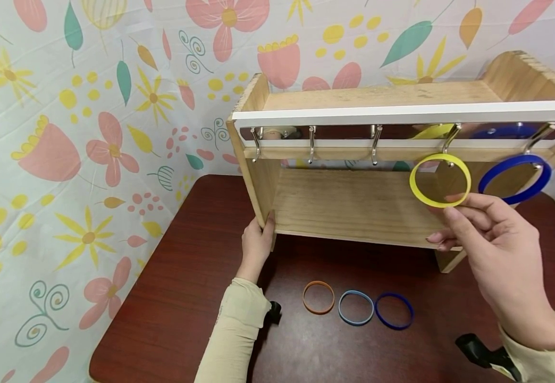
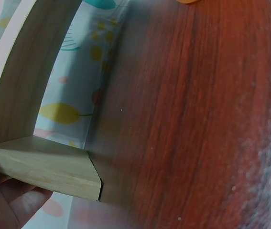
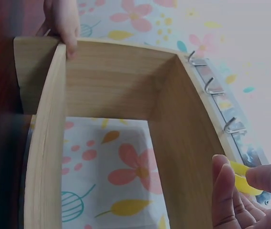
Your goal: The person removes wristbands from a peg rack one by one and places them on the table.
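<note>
My right hand (image 1: 507,250) pinches the lower edge of a yellow silicone wristband (image 1: 413,183) between thumb and fingers. The band's top overlaps the fourth hook (image 1: 451,138) of a wooden shelf (image 1: 354,205); whether the hook bears it I cannot tell. A blue wristband (image 1: 543,181) hangs on the rightmost hook beside it. My left hand (image 1: 257,244) grips the shelf's left side panel low down, thumb on the inner side. In the right wrist view the fingers and thumb close on the yellow band (image 3: 243,183), and the left hand (image 3: 63,21) holds the far panel.
On the dark red table (image 1: 162,298), in front of the shelf, lie an orange wristband (image 1: 304,300), a light blue wristband (image 1: 356,323) and a dark blue wristband (image 1: 394,326). Three hooks on the left of the rail (image 1: 344,133) carry no band. Behind hangs a floral cloth (image 1: 129,96).
</note>
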`<move>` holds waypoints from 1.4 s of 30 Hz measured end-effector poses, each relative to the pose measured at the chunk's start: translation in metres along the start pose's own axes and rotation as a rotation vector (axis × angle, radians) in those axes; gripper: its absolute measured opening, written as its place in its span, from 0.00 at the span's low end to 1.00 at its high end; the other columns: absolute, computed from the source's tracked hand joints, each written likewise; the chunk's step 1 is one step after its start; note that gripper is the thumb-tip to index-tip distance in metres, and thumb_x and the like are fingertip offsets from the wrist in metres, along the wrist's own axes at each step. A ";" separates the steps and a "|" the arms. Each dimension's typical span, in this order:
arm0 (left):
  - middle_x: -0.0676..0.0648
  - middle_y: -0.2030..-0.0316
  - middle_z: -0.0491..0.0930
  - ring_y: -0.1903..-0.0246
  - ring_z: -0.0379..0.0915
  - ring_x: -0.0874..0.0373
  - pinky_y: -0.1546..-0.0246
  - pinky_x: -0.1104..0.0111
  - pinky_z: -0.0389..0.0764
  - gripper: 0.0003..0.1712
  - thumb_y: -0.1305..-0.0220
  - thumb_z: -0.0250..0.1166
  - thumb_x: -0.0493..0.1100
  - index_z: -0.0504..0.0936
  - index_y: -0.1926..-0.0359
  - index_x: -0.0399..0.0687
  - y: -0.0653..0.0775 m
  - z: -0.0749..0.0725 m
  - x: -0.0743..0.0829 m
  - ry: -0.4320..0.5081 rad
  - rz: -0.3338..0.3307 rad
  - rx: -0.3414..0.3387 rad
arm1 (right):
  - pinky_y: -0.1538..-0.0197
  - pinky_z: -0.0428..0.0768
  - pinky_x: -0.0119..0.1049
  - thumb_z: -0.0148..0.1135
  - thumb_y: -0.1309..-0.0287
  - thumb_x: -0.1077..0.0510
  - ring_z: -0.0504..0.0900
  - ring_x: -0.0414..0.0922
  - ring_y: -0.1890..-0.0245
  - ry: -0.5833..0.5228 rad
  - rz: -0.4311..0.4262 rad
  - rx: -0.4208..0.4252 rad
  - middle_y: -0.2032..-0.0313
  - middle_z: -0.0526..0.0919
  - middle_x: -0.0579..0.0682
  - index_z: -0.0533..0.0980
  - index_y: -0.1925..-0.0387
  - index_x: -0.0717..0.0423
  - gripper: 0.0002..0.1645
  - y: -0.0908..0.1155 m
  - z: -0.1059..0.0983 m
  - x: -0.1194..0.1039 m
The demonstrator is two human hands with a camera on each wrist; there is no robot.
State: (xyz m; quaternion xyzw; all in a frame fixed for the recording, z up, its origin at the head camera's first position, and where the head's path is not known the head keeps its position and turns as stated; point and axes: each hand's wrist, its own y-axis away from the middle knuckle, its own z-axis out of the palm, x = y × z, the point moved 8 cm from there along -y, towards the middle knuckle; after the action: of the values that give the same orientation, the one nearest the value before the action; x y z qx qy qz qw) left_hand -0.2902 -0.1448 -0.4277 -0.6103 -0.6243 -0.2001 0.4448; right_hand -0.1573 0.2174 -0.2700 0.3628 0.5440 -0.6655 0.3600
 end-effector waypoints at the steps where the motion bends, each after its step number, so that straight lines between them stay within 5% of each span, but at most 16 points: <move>1: 0.48 0.75 0.80 0.79 0.74 0.56 0.77 0.62 0.76 0.20 0.27 0.53 0.58 0.80 0.65 0.49 0.000 0.000 0.000 0.001 0.001 0.001 | 0.72 0.81 0.30 0.55 0.37 0.74 0.85 0.44 0.77 0.005 -0.004 0.003 0.60 0.87 0.55 0.71 0.46 0.75 0.17 0.000 0.000 0.000; 42: 0.49 0.78 0.77 0.79 0.73 0.55 0.76 0.61 0.74 0.22 0.28 0.52 0.60 0.77 0.70 0.50 0.001 -0.001 0.000 0.015 0.003 0.000 | 0.72 0.80 0.28 0.54 0.36 0.73 0.85 0.43 0.76 0.077 -0.053 0.054 0.68 0.87 0.54 0.73 0.48 0.73 0.15 0.004 -0.005 -0.015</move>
State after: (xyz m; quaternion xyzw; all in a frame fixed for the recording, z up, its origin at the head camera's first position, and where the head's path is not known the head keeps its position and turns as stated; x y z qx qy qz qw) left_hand -0.2891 -0.1450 -0.4273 -0.6097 -0.6200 -0.2038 0.4498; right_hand -0.1462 0.2229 -0.2593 0.3832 0.5488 -0.6746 0.3113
